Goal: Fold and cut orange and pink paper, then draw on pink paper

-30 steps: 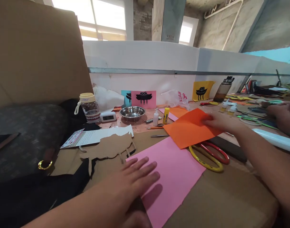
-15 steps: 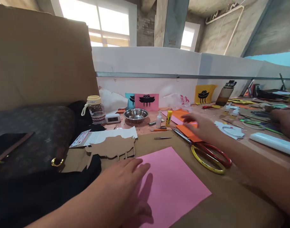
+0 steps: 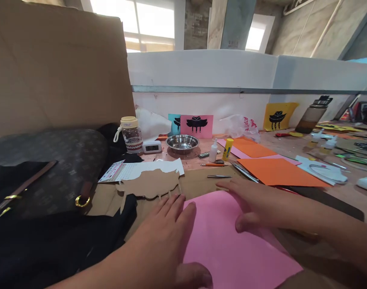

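Note:
A pink sheet of paper lies on the brown cardboard in front of me, its far edge slightly bowed. Over its left edge rests my left hand, fingers stretched and thumb apart. My right hand is at the sheet's far right edge, palm down, fingers extended and thumb spread. Under the right forearm and an orange sheet, a pair of scissors is mostly hidden; its blades show. Beyond the left hand is a brown cardboard cutout with thin legs.
Tweezers, a pencil, a glue stick, a white dropper bottle and a steel bowl stand or lie farther back. A handbag and black cloth fill the left. Cards with black hat shapes lean on the partition.
My right hand has come from above the scissors to the pink sheet. An orange sheet now covers part of the scissors. The left hand stays at the sheet's left side; the view has shifted.

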### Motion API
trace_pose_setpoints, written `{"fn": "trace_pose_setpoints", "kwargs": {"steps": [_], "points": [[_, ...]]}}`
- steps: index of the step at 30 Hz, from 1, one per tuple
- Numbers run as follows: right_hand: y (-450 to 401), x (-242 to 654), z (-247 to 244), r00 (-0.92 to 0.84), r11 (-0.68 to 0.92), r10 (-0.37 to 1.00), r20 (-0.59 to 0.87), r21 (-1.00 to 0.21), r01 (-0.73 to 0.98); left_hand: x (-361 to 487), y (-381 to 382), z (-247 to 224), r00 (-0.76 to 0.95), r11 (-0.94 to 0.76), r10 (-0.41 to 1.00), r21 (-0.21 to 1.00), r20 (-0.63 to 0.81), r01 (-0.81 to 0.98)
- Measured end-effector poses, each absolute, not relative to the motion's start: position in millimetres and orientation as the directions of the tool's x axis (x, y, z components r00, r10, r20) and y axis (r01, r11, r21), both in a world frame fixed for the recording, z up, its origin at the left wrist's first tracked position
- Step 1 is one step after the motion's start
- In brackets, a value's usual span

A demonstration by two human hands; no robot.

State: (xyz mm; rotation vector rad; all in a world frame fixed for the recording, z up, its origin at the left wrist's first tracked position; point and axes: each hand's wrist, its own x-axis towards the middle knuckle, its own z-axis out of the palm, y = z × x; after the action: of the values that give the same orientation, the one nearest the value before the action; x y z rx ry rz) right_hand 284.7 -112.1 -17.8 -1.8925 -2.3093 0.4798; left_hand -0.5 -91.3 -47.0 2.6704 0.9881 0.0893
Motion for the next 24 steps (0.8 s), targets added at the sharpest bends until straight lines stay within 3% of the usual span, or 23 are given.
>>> {"fn": "trace_pose_setpoints", "kwargs": {"steps": [4,6,9,11,13,16,19,24], "points": [[-104.1,295.2,-9.0,-0.150,0.063,0.967,-0.208,-0.373,0.926,2.2,-88.0,-51.7,0.755,-0.735,0.651,0.317,0.080,0.600],[-97.9,301.6,-4.7,-0.127,0.044,0.976,-0.176,-0.412,0.910,0.8,-83.5,-51.3,0.697,-0.697,0.696,0.395,0.173,0.599],[-89.9,309.1,-0.5,-0.034,-0.026,0.996,-0.087,-0.603,0.797,-2.8,-70.7,-45.9,0.508,-0.506,0.833,0.674,0.219,0.538],[-86.4,311.0,-0.9,0.038,-0.076,0.997,-0.067,-0.796,0.601,-4.6,-60.6,-41.6,0.416,-0.328,0.895,0.866,0.158,0.377],[-84.7,309.7,-4.5,0.086,-0.073,0.995,-0.042,-0.917,0.392,-5.4,-52.7,-39.3,0.434,-0.181,0.898,0.961,0.074,0.210],[-85.7,302.6,-12.3,0.088,-0.051,0.996,-0.025,-0.950,0.307,-4.8,-49.7,-39.6,0.502,-0.017,0.862,0.985,-0.072,0.171],[-89.9,291.9,-16.6,0.081,-0.093,0.994,-0.073,-0.955,0.282,-3.9,-55.3,-40.1,0.463,0.089,0.870,0.977,-0.171,0.195],[-101.6,267.5,-11.8,-0.129,-0.014,0.992,0.008,-0.986,-0.166,-4.0,-61.1,-37.1,0.410,0.138,0.902,0.990,-0.135,0.022]]}}
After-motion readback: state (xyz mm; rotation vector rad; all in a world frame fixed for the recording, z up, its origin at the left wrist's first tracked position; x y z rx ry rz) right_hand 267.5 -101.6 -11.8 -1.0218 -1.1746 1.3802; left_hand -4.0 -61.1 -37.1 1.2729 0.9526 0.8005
